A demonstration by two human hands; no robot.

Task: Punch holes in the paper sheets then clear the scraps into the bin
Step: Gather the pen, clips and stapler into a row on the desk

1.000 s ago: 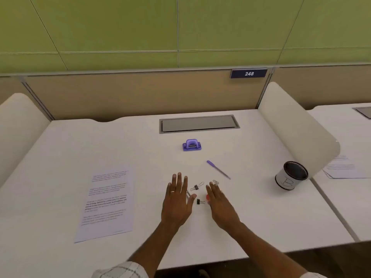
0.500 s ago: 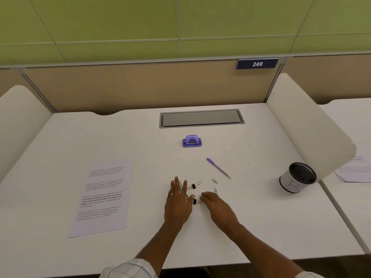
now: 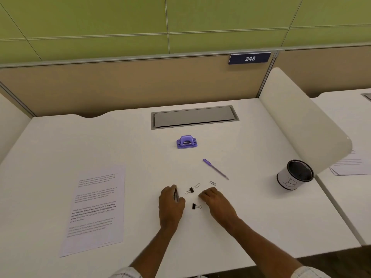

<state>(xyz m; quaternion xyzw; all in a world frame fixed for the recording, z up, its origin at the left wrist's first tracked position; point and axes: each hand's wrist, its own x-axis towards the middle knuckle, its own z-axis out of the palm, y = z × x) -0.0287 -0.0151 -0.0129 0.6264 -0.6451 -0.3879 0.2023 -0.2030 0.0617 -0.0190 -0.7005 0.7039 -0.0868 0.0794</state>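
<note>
Hands went flat→curled: left hand (image 3: 170,203) grips a small dark item (image 3: 176,196), right hand (image 3: 217,200) grip unreadable; paper sheet (image 3: 96,207) left, hole punch (image 3: 186,142) far-centre, bin (image 3: 295,175) right, all untouched, so punching not started.

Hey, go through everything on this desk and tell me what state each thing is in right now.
Hole punch: upright, untouched.
Paper sheet: flat, apart from the hole punch.
Bin: upright, open top.
Pen: lying loose.
Cable hatch: closed.
Binder clips: loose between the hands.
Left hand: grips a thin dark object.
Right hand: fingers curled, contents hidden.
</note>
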